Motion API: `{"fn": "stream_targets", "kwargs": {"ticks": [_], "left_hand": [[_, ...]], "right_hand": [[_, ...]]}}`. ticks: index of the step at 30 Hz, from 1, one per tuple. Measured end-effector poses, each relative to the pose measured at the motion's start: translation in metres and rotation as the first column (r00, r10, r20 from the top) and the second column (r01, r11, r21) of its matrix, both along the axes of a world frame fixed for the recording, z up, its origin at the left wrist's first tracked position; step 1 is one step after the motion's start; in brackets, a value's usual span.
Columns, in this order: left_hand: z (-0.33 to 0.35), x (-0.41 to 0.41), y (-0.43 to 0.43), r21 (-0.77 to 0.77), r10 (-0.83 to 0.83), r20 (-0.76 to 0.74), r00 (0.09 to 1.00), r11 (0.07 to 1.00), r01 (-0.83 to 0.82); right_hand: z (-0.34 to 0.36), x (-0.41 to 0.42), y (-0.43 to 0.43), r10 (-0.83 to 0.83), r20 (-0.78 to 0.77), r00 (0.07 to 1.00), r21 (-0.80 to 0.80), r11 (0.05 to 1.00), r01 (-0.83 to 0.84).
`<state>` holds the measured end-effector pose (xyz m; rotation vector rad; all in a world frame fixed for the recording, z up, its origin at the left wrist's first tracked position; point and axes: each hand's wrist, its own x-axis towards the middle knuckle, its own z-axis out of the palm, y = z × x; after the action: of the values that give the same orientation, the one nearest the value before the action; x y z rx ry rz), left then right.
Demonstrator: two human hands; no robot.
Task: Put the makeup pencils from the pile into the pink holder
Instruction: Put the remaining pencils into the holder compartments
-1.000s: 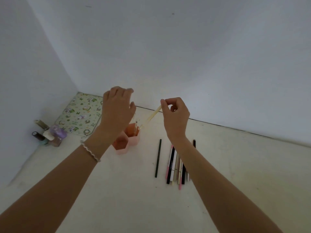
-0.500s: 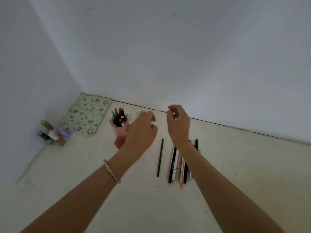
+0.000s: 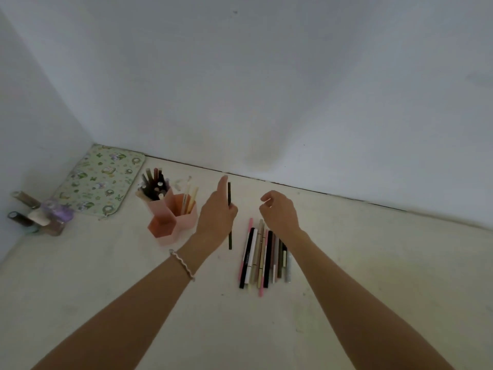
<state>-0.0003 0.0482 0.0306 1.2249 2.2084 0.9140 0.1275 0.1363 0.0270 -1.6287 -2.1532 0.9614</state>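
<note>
The pink holder (image 3: 186,226) has three hexagonal cups; the tall back cup is packed with dark pencils (image 3: 154,184), the right cup has a few pale ones (image 3: 190,199), and the low front cup looks empty. My left hand (image 3: 215,218) is just right of the holder, pinching a thin dark pencil (image 3: 229,240) that points away from me. The pile of makeup pencils (image 3: 262,256) lies side by side on the floor. Above the pile's far end my right hand (image 3: 280,214) hovers, fingers loosely curled and holding nothing.
A green patterned pouch (image 3: 102,182) lies flat in the back left corner. Several small bottles (image 3: 40,214) stand against the left wall. A few small white items (image 3: 179,185) sit behind the holder. White walls close the left and far sides.
The pale pencil went from my right hand into the holder's right cup. My left hand swung right from the holder and picked up the lone dark pencil. My right hand lowered towards the pile.
</note>
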Motion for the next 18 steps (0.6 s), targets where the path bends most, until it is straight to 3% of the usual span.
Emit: {"fn": "stream_targets", "kwargs": {"ticks": [4, 9, 11, 15, 18], "left_hand": [[0.031, -0.010, 0.004, 0.175, 0.012, -0.010, 1.000, 0.984, -0.010], [0.053, -0.034, -0.008, 0.277, 0.108, 0.000, 0.994, 0.955, -0.104], [0.061, -0.047, -0.013, 0.316, 0.168, 0.010, 0.986, 0.935, -0.162], [0.079, -0.081, -0.018, 0.436, 0.276, 0.000, 0.961, 0.865, -0.249], [0.083, -0.095, -0.019, 0.464, 0.289, -0.036, 0.957, 0.853, -0.240]], "right_hand": [[-0.021, -0.012, -0.005, 0.105, 0.216, 0.971, -0.038, 0.994, -0.099], [-0.037, -0.032, -0.017, 0.274, 0.500, 0.822, -0.016, 0.951, -0.307], [-0.036, -0.036, -0.017, 0.276, 0.426, 0.861, -0.027, 0.956, -0.293], [-0.006, -0.047, -0.001, 0.105, 0.060, 0.993, 0.108, 0.988, -0.111], [0.030, -0.057, 0.013, 0.029, -0.224, 0.974, 0.224, 0.974, 0.022]]}}
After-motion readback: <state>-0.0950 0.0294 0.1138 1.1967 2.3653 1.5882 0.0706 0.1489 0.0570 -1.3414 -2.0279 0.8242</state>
